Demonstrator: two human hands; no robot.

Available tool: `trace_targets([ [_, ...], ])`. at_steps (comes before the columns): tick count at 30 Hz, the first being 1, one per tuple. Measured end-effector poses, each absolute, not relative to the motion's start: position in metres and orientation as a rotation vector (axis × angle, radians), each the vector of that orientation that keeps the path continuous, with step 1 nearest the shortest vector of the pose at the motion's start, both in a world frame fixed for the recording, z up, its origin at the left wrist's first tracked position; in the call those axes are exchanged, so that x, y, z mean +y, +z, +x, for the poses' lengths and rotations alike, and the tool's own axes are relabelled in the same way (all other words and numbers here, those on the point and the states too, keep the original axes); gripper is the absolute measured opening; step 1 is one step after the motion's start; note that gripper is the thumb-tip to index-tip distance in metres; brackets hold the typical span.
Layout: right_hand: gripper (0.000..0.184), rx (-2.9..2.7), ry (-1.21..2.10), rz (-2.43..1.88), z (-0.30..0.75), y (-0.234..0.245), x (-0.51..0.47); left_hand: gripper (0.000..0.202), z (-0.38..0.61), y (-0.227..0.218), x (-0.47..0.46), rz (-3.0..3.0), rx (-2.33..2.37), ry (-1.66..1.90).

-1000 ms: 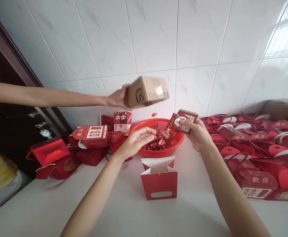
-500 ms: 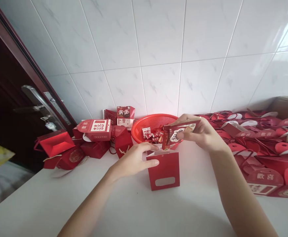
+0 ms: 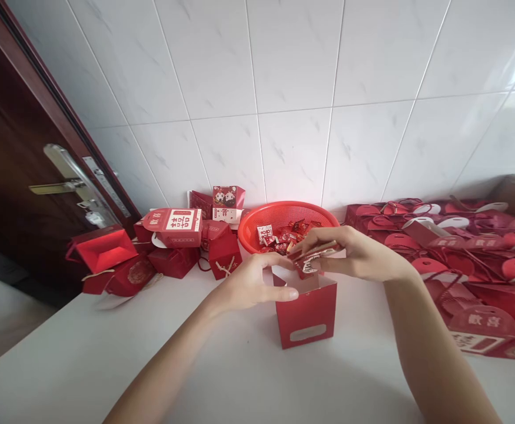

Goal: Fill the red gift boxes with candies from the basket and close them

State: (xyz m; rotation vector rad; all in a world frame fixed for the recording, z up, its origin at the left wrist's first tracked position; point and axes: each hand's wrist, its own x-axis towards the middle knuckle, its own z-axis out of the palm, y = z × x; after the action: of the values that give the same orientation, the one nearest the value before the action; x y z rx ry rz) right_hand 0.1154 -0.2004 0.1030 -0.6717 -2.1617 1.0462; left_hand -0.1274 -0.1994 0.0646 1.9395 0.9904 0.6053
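Observation:
An open-topped red gift box (image 3: pixel 308 315) stands upright on the white table, a pale oval on its front. My left hand (image 3: pixel 255 282) holds it at the upper left, thumb across the front near the rim and fingers reaching over the far side. Above the opening, my right hand (image 3: pixel 358 256) pinches a dark red snack packet (image 3: pixel 309 263) with white lettering, its lower end at the mouth of the box. Behind is a red plastic basket (image 3: pixel 243 227) with wrapped candies (image 3: pixel 286 238) in it.
Several red gift boxes (image 3: pixel 180 227) are piled at the left, near a dark door (image 3: pixel 14 147) with a metal handle. Many more red boxes (image 3: pixel 473 277) cover the table's right side. A tiled wall (image 3: pixel 292 141) rises behind.
The snack packet has been lowered and tipped toward the box opening by my right hand. My left hand has stayed at the box's rim. The view has shifted slightly.

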Motion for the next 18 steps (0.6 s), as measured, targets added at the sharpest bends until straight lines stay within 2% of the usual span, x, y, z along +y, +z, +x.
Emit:
trace_targets([
  [5, 0.022, -2.102, 0.964, -0.732, 0.113, 0.104, -0.203, 0.053, -0.129, 0.067, -0.198, 1.910, 1.014, 0.592],
  [12, 0.017, -2.048, 1.099, -0.827, 0.108, 0.098, -0.201, 0.067, -0.129, 0.067, -0.194, 1.832, 0.947, 0.584],
  [18, 0.012, -2.094, 0.892, -0.860, 0.104, 0.092, -0.197, 0.057, -0.131, 0.065, -0.193, 1.852, 0.952, 0.562],
])
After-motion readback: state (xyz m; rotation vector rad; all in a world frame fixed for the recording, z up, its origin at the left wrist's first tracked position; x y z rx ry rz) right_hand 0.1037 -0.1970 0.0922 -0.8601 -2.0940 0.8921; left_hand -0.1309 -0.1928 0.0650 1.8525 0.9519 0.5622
